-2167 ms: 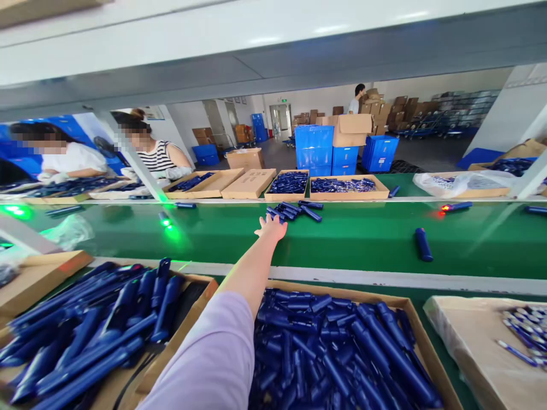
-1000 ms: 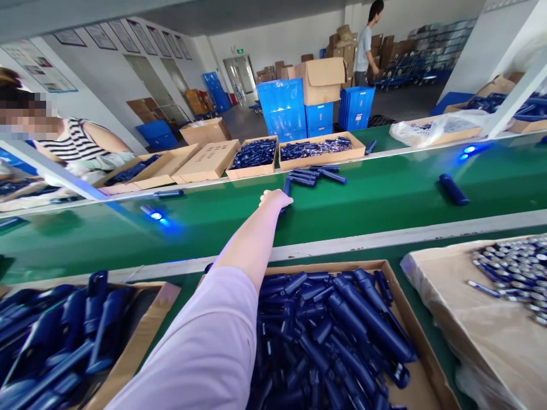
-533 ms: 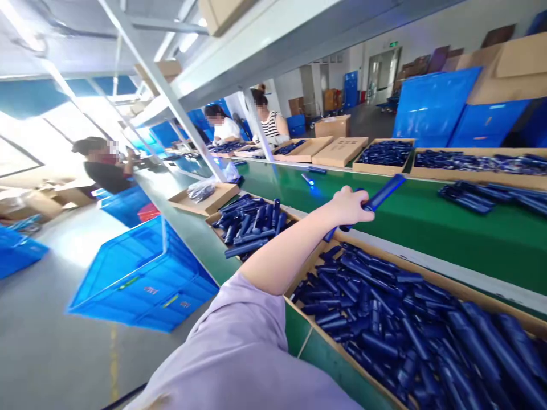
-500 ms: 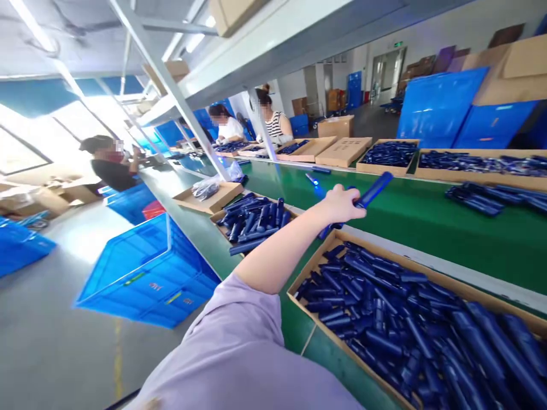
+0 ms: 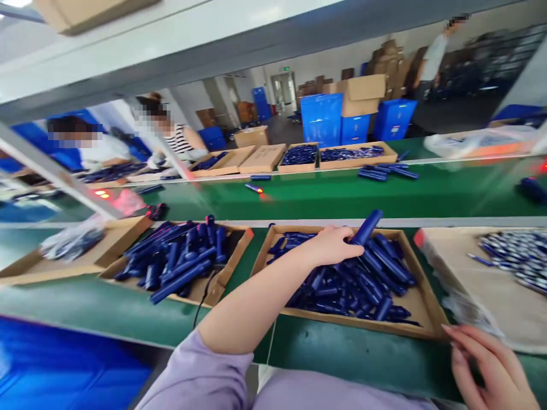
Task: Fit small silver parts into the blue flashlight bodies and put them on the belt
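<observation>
My left hand (image 5: 335,246) is closed round a dark blue tube (image 5: 367,226), which tilts up to the right. It is over a shallow cardboard box (image 5: 427,285) filled with similar dark blue tubes (image 5: 329,290) and smaller pieces. At lower right, my right hand (image 5: 489,364) holds nothing, its fingers loosely bent and apart near that box's front right corner. Left of my forearm stands a second cardboard box (image 5: 239,250) heaped with longer dark blue tubes (image 5: 171,256). To the right lies a tray (image 5: 465,267) of small blue and white pieces (image 5: 517,256).
Beyond the boxes runs a green belt (image 5: 299,196) carrying a tube with a red-lit end (image 5: 254,188) and a small pile of tubes (image 5: 387,172). A shelf (image 5: 256,40) spans overhead. Two co-workers (image 5: 183,136) sit across; another person (image 5: 433,60) stands behind.
My view has swung right. My left hand has come back from over the green belt to the box, still with a blue tube. My right hand has come into view.
</observation>
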Available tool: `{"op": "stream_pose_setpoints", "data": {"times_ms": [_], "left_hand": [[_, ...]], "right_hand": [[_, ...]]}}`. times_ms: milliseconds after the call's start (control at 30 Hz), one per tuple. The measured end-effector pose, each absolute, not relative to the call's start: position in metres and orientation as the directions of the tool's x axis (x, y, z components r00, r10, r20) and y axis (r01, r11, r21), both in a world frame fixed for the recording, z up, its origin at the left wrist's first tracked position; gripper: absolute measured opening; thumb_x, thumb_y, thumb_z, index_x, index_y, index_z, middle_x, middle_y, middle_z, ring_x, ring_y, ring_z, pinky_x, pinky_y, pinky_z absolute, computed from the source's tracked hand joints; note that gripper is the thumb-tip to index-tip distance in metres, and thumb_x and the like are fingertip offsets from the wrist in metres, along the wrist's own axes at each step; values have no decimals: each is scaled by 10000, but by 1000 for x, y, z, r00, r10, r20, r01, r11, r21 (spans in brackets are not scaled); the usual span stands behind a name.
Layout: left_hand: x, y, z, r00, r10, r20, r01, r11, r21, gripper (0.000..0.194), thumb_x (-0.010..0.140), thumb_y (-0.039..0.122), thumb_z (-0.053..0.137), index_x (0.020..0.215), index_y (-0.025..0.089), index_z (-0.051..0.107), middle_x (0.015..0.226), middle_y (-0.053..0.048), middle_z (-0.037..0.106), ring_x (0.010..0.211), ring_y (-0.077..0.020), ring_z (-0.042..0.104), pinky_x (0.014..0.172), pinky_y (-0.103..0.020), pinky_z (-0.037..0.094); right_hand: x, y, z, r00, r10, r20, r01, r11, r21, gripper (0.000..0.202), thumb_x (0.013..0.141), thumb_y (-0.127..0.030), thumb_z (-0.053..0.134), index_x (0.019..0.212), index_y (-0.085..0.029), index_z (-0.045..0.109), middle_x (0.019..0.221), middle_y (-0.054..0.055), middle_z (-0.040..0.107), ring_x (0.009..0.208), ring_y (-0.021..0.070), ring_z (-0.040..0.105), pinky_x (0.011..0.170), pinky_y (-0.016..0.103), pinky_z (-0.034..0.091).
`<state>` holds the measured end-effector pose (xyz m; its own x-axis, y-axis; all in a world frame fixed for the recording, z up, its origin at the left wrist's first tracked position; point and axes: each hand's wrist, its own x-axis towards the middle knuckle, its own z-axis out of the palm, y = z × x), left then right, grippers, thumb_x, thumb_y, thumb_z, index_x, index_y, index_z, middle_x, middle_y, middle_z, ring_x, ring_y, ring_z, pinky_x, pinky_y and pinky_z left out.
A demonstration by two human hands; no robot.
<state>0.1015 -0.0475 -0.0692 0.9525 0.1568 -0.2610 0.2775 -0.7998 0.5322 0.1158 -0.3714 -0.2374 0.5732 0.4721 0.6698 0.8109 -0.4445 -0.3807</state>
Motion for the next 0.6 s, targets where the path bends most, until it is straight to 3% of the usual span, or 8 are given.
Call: {"op": "stream_pose_setpoints", "data": {"times_ms": [100,167,233,333,467,600], "left_hand": [[122,-70,-94,963,144,-230,233,-871,432,511,814,608,496,1175,273,635,1056,-93,571,1044,-288,562,905,-390,457],[123,-71,-106,977,89,-196,166,-889,426,554,861,551,477,1355,305,531,1073,-96,584,1091,-287,556,975,-414,420],[119,-64,-113,986,21,-167,98,-877,470,591,870,391,519,1447,293,431,1130,-90,595,1089,-250,572,1000,-377,410],[111,-50,-115,990,29,-138,103,-817,567,634,816,253,579,1434,230,442,1136,-75,619,1018,-209,601,942,-324,452],[112,-37,-112,980,140,-139,197,-714,672,522,779,331,650,1279,206,569,1070,-57,629,877,-183,620,846,-320,501],[105,-40,-92,977,213,-18,169,-723,670,439,794,350,656,1203,201,600,1189,-83,582,1026,-201,597,955,-340,471]], "right_hand": [[117,-368,-232,520,479,707,834,-463,-300,263,914,-270,498,1158,-205,573,1115,104,586,981,215,600,799,353,503],[116,-363,-228,549,456,700,817,-469,-335,281,912,-220,494,1186,-209,556,1134,104,571,997,209,598,795,338,509],[113,-359,-224,596,438,673,791,-463,-399,281,917,-202,484,1190,-216,551,1155,102,556,1029,207,589,811,334,510],[110,-356,-221,638,438,633,765,-456,-455,278,927,-192,468,1192,-215,549,1180,100,544,1077,207,571,880,349,497],[110,-356,-224,624,461,631,777,-451,-439,286,928,-172,466,1201,-206,546,1186,101,537,1064,190,567,881,330,500],[111,-357,-219,623,451,639,777,-451,-439,290,925,-158,473,1203,-210,537,1182,109,532,1037,182,577,881,329,521]]}}
